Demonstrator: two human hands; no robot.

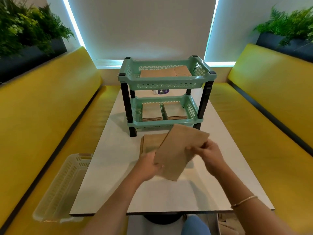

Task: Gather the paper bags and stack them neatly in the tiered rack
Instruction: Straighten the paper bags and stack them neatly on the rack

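Both hands on one paper bag (pixel 179 150) now: left hand (pixel 149 167) pinches its near corner, right hand (pixel 209 154) grips the far edge, long axis tilted toward the tiered rack (pixel 166 92) straight ahead, above the bag pile (pixel 151 143) on the counter (pixel 118 167).

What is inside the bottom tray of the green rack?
Two side-by-side stacks of paper bags lie in the rack's bottom tray. The top tray hides its back part, so anything there cannot be seen.
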